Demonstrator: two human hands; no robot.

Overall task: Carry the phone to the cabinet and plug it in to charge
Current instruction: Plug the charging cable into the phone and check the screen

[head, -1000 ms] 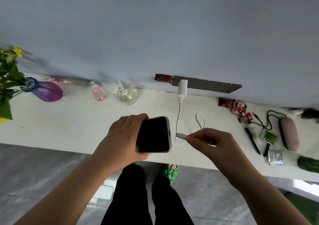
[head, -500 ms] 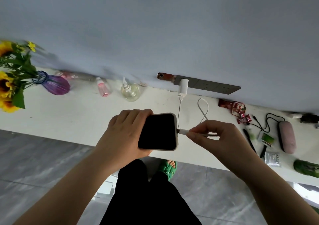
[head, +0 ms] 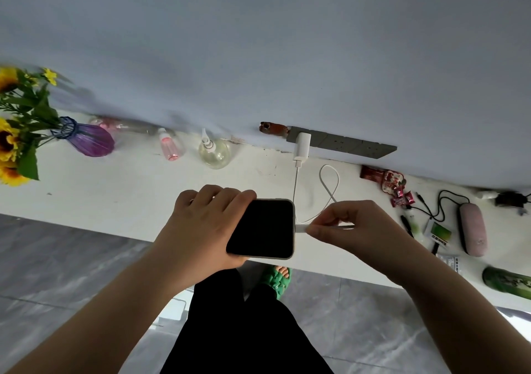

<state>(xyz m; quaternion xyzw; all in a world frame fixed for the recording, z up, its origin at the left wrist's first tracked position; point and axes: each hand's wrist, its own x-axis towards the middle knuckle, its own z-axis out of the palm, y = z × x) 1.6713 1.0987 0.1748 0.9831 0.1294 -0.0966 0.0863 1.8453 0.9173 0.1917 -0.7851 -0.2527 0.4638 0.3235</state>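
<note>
Black glass faces up at me: the phone sits in the grip of my left hand, fingers curled over its far side and thumb under the near one, clamped on it just above the near edge of the surface; its dark screen shows nothing; my right hand has thumb and forefinger pinched together on the white plug of the cable, which is touching the middle of the phone's right end; whether it is fully seated I cannot tell; from the plug the white cable runs away toward the far edge, makes one loose loop on the surface, and another strand climbs to the white charger; that charger sits in a grey socket strip on the wall along the far edge; toward the left along that far edge stand a clear round pump bottle, a small pink bottle and a purple vase lying tilted with sunflowers at the left end; toward the right end lie red sweet wrappers, a black cord, a pink case and, at the near right corner, a green bottle on its side; below the near edge I see my black trousers and a green slipper on the grey floor.
</note>
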